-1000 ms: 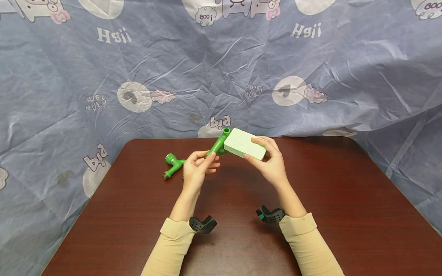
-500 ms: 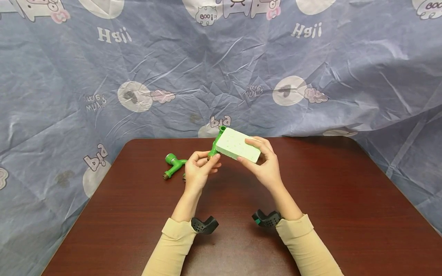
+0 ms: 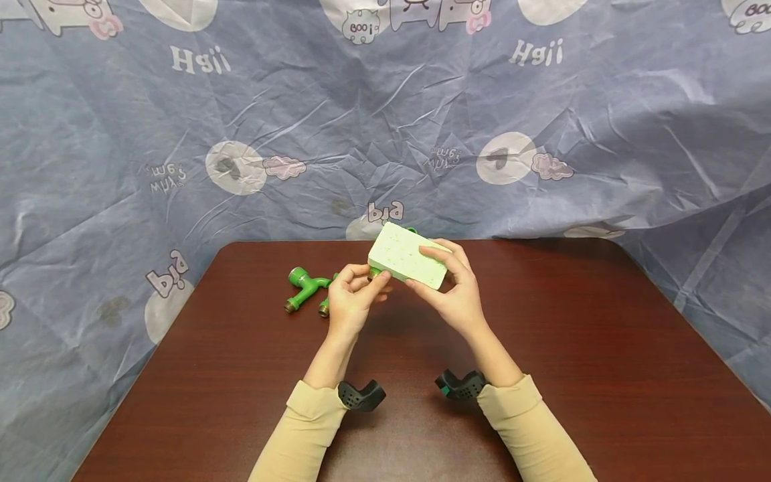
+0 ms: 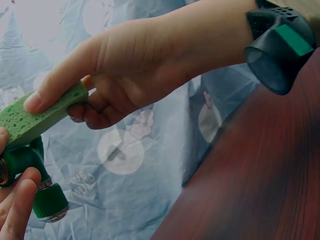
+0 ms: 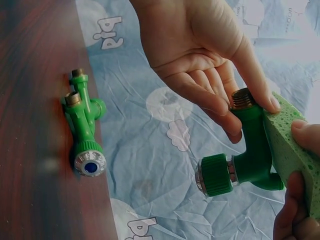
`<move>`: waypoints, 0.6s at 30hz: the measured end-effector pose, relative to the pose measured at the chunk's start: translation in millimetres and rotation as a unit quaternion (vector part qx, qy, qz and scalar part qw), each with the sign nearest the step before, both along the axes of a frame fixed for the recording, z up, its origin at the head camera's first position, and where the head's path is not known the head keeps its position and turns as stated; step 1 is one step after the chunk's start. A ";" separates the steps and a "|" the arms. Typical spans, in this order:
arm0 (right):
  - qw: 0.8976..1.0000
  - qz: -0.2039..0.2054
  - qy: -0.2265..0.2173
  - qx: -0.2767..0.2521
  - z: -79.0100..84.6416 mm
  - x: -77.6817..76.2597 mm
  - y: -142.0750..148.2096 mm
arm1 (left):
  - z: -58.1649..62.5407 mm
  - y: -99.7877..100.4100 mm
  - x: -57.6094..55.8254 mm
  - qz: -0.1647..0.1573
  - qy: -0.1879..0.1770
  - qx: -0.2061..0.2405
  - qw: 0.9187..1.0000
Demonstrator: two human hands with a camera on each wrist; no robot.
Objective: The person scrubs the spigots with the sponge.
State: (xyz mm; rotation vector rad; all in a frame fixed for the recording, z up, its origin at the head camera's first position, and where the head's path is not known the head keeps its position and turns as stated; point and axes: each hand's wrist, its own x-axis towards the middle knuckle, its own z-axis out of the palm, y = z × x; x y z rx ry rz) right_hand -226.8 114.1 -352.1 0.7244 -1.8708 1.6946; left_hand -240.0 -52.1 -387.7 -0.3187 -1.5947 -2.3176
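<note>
My left hand (image 3: 349,304) pinches a green faucet (image 5: 255,145) near its brass threaded end, between thumb and fingers. With fingers and thumb on opposite edges, my right hand (image 3: 459,291) grips a pale green sponge (image 3: 406,256). The sponge lies against the faucet's side and hides most of it in the head view; only bits of green show around it. In the right wrist view, the faucet's ridged green knob (image 5: 217,175) points away from the sponge. Both hands are raised above the far part of the table.
Two more green faucets lie on the dark wooden table (image 3: 542,348), left of my left hand: one in plain sight (image 3: 307,288), the other partly behind the hand (image 3: 325,308). A blue-grey printed cloth (image 3: 385,120) hangs behind the table.
The sponge has slid leftward and slightly down along the faucet with my right hand, covering more of it. My left hand has shifted slightly right, uncovering more of the second faucet on the table.
</note>
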 end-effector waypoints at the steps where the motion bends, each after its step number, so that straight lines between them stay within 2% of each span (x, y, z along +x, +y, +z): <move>1: 1.000 -0.004 0.004 0.005 0.5 0.1 0.7 | 0.2 0.6 0.5 -0.001 0.001 0.001 1.000; 8: 0.998 -0.026 0.016 0.059 4.9 1.0 7.2 | 0.0 2.2 0.9 0.011 0.000 -0.001 1.000; 15: 0.998 0.013 -0.005 0.067 6.5 -3.7 21.6 | -1.8 2.9 -0.2 0.015 -0.009 -0.010 1.000; 18: 0.998 0.032 -0.006 0.061 -1.0 -12.7 29.8 | -2.5 2.8 -0.5 0.007 -0.011 -0.006 1.000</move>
